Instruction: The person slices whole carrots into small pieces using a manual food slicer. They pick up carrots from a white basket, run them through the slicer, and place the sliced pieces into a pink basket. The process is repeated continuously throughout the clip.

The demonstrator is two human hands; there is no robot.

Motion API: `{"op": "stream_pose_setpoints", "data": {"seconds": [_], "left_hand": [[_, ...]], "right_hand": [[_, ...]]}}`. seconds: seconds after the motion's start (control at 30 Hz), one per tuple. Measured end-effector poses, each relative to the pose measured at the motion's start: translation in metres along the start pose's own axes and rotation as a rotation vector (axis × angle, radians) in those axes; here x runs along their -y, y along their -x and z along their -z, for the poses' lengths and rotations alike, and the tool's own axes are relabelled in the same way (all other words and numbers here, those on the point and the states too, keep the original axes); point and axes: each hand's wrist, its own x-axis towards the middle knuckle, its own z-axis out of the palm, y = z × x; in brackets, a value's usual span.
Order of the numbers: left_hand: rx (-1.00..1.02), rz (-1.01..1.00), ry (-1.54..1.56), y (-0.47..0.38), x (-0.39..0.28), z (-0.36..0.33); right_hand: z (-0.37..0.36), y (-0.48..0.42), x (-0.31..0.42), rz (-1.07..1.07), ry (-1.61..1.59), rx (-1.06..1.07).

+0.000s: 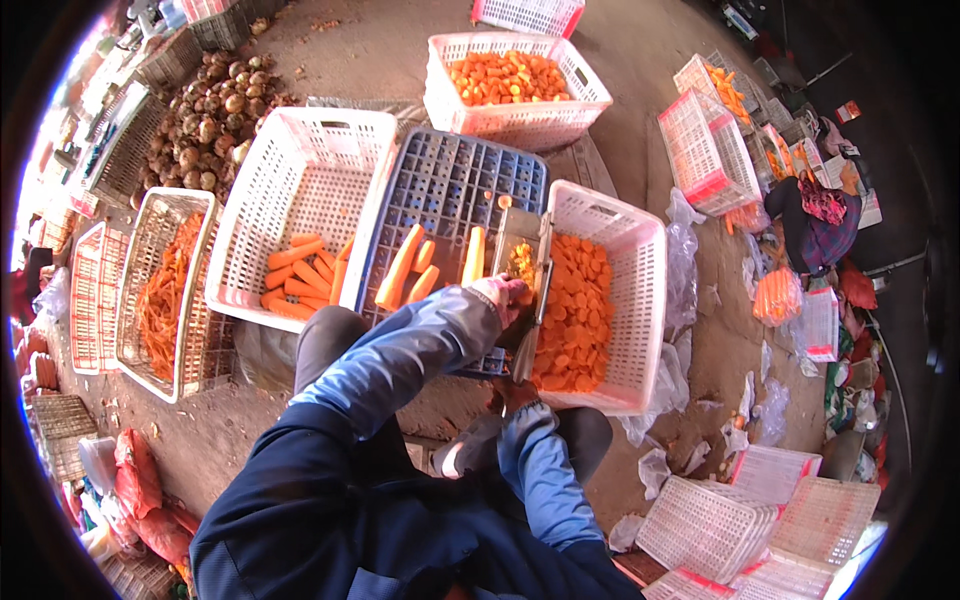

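My left hand (508, 291) reaches across to a slicer (517, 232) propped between a blue plastic crate and a white basket. Its fingers curl over the slicer's face; whatever they hold is hidden. My right hand (516, 394) grips the slicer's near end. Small carrot scraps (521, 259) cling to the slicer plate. Peeled carrots (405, 266) lie on the upturned blue plastic crate (457, 161) to the left of the slicer. Round carrot slices (574, 315) fill much of the white basket (637, 300) at its right.
Whole peeled carrots (304, 277) lie in a white basket (259, 187) on the left. Beyond it is an onion heap (210, 120); a basket of carrot pieces (510, 79) stands ahead. Carrot peelings (169, 307) fill another basket. Another person (817, 217) sits at far right. Stacked baskets (697, 525) stand behind right.
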Motion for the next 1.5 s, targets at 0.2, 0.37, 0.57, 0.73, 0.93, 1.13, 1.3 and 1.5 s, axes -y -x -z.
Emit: {"op": "stream_pose_setpoints", "data": {"seconds": [0.2,0.37,0.57,0.73,0.93,1.13,1.3,1.5], "left_hand": [[-0.040,0.369,0.643,0.017,0.008,0.027],[-0.045,0.099,-0.160,0.008,-0.018,0.110],[-0.490,0.001,-0.398,-0.082,-0.104,0.202],[-0.048,0.697,-0.581,-0.088,-0.088,0.136],[-0.084,0.737,-0.466,-0.076,-0.007,0.098],[0.294,0.464,-0.840,-0.045,0.032,0.103],[0.357,0.434,-0.754,-0.020,0.048,0.091],[0.113,0.283,-0.572,-0.011,0.050,0.103]], "right_hand": [[0.001,-0.011,-0.009,0.036,-0.193,0.090],[-0.007,-0.006,-0.013,0.150,-0.316,0.102],[-0.003,-0.005,-0.019,0.122,-0.303,0.205],[-0.009,0.017,0.003,0.109,-0.314,0.050],[-0.005,0.011,0.011,0.065,-0.291,0.073],[-0.001,-0.001,0.002,0.080,-0.489,0.219],[0.003,-0.009,0.005,0.061,0.043,0.068],[0.006,-0.020,-0.006,0.117,-0.296,0.130]]}}
